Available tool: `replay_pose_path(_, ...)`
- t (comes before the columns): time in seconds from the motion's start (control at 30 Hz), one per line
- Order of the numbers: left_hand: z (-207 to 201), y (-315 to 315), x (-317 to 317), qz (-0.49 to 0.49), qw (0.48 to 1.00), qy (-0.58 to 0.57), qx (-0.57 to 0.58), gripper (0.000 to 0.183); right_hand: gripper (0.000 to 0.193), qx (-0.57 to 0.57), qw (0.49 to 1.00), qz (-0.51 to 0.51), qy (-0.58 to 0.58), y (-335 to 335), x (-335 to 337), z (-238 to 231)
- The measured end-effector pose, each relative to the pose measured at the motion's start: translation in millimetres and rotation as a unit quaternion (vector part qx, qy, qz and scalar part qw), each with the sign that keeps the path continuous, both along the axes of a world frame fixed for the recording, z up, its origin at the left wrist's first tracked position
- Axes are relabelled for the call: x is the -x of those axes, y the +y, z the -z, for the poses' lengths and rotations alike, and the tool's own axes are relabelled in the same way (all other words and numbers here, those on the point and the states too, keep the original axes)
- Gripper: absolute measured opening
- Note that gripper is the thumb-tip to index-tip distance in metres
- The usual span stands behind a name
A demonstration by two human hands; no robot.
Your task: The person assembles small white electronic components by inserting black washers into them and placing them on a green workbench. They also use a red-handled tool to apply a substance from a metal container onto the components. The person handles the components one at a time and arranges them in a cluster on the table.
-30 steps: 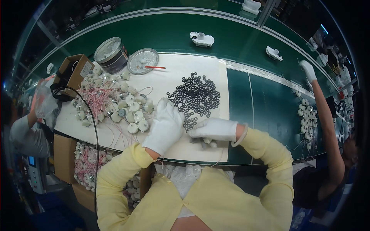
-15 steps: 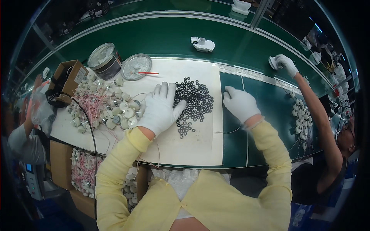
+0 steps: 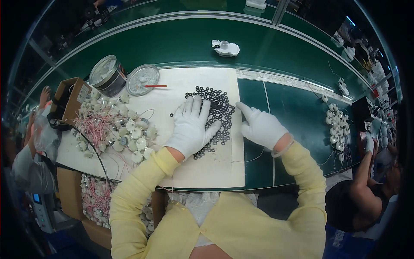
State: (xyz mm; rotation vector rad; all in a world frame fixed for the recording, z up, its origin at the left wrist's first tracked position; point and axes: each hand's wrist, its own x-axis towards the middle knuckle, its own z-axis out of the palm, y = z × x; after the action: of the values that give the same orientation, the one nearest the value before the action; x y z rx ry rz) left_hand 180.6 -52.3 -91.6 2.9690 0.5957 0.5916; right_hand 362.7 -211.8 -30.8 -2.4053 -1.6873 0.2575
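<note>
My left hand (image 3: 189, 129), in a white glove, lies flat with its fingers spread over the left part of a pile of small black rings (image 3: 222, 114). Some of the rings are hidden beneath it, and one loose ring (image 3: 171, 115) sits to its left. My right hand (image 3: 263, 127), gloved too, is just right of the pile, its index finger reaching over the edge of the white sheet (image 3: 207, 172). Its index finger and thumb are apart, with nothing visible between them.
To the left is a heap of small white motors with pink wires (image 3: 114, 125), beside an open can (image 3: 105, 77) and a lid (image 3: 140, 82) holding a red stick (image 3: 156, 86). A white housing (image 3: 225, 48) lies on the green belt (image 3: 181, 43). A co-worker (image 3: 360, 194) sits at right, near more motors (image 3: 337, 127).
My left hand has slid right onto the rings, shifting some. My right hand has moved slightly left, its index finger now stretched out. The co-worker's arm has drawn back from the belt.
</note>
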Motion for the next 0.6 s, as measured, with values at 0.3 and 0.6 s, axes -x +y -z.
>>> replay_pose_path(0.3, -9, -5, 14, 0.056, 0.998, 0.011, -0.031, 0.07, 0.04, 0.009, 0.996, 0.036, 0.084, -17, -13, -10)
replay_pose_path(0.6, -4, -6, 15, 0.046, 0.998, 0.009, -0.037, 0.07, 0.035, -0.131, 0.984, 0.006, -0.124, -24, -8, 10)
